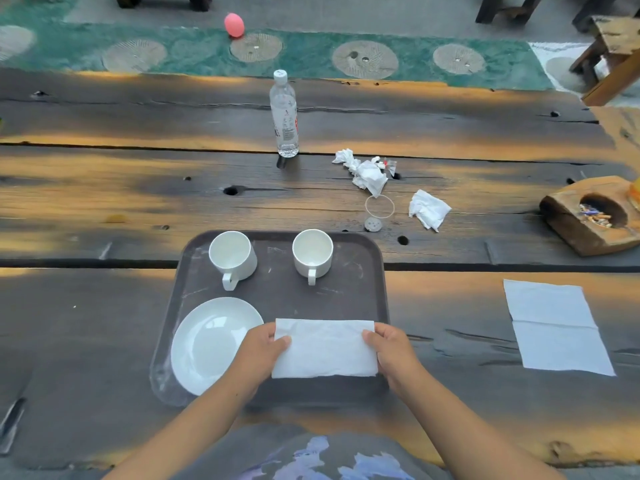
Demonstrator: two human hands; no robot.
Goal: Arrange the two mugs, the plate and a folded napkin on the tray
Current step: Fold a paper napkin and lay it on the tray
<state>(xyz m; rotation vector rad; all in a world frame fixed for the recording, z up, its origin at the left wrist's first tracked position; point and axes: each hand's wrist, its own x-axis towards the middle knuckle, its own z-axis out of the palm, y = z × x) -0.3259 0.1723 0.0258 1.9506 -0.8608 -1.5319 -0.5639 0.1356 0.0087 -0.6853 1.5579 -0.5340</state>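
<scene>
Both hands grip the folded napkin over the tray

On the dark tray [367,271], white mugs sit at 11 [232,255] and 1 o'clock [312,252], the white plate [207,344] at 8. Left hand [260,351] and right hand [393,348] pinch the folded napkin's [325,348] ends at 5 o'clock, fingers closed on it

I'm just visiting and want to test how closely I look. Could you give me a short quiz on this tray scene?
1. True or false: both mugs stand on the tray.
2. What does the left hand hold together with the right hand?
3. The plate lies in which corner of the tray: A near left, B far right, C near right?

Key: 1 true; 2 the folded napkin; 3 A.
</scene>
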